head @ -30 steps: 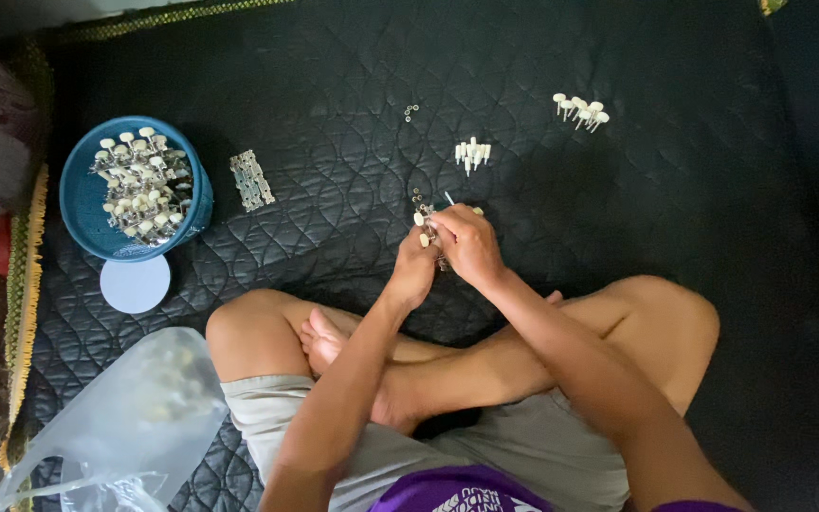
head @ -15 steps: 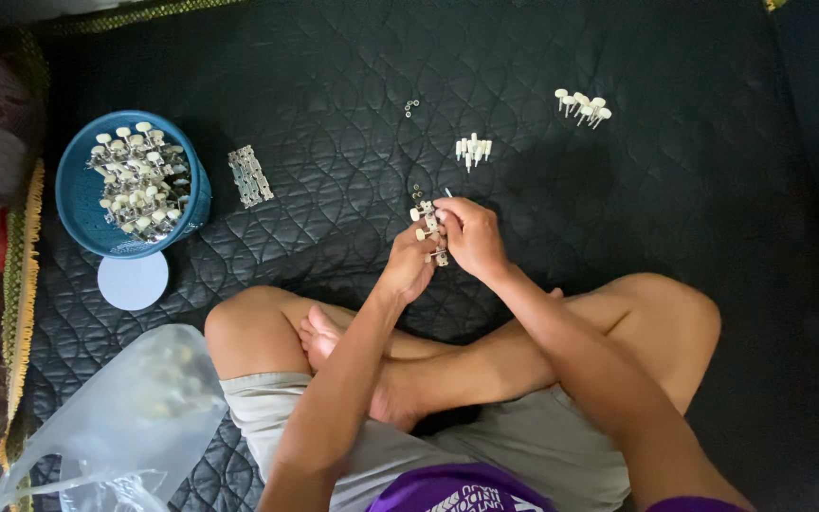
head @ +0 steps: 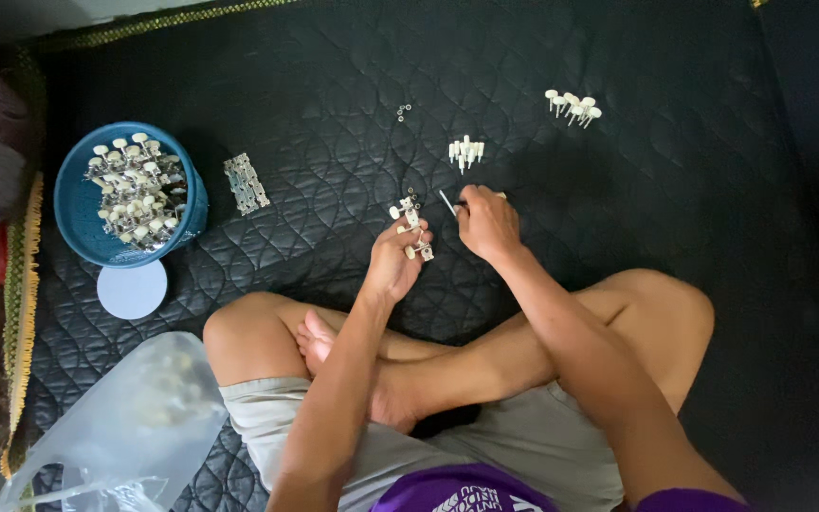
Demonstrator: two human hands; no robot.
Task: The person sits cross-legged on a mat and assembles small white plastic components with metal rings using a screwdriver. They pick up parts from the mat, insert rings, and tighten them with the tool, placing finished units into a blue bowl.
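1. the left hand (head: 393,265) pinches a small metal strip with white knobs (head: 412,226), fingers closed round its lower end, the strip standing upright in front of the crossed legs.
2. the right hand (head: 487,223) is just beside it, fingers pressed together on a thin pale tool (head: 447,202) whose tip slants up toward the strip; the two are near but i cannot tell if they touch.
3. beyond the hands, on the black quilted mat (head: 334,85), lies a small cluster of white pegs (head: 466,152); a second cluster (head: 573,106) lies farther to the right, well apart.
4. a few tiny metal rings (head: 403,113) lie on the mat beyond the first cluster.
5. to the left stands a blue tub (head: 82,223) heaped with many more strips of the same kind, with a flat metal plate piece (head: 245,183) just beside it and a round pale lid (head: 132,289) on the near side.
6. a clear plastic bag (head: 111,427) lies by the left knee; its contents are too blurred to tell.
7. judging by how things lie, the work looks early: only two small clusters are laid out, while the tub is heaped and one strip is in hand.
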